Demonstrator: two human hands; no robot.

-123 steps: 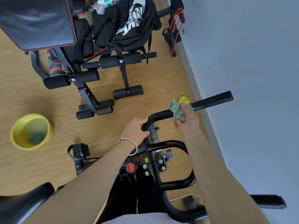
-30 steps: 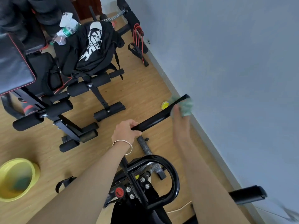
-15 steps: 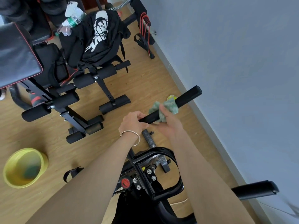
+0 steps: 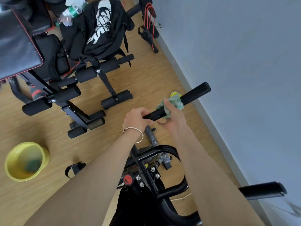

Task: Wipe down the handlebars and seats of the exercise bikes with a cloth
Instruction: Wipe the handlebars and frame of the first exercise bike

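The exercise bike's black handlebar (image 4: 194,93) runs diagonally from centre up to the right, toward the grey wall. My left hand (image 4: 136,119) grips its lower end, a thin bangle on the wrist. My right hand (image 4: 173,117) is wrapped around the bar just above, holding a green cloth (image 4: 174,103) against it. The bike's other handlebar grip (image 4: 262,190) sticks out at the lower right. The bike's looped centre bar (image 4: 169,149) and red knob (image 4: 127,179) lie below my arms. No seat is in view.
A yellow basin (image 4: 11,170) with water and a green cloth in it stands on the wooden floor at left. A black weight bench (image 4: 68,93) with a black bag (image 4: 101,30) and a plastic bottle (image 4: 71,11) fills the upper left. A small yellow ball (image 4: 175,94) lies by the wall.
One second ago my right hand held the cloth at the bar's far tip; it has slid down the bar toward my left hand. My left hand has kept its grip.
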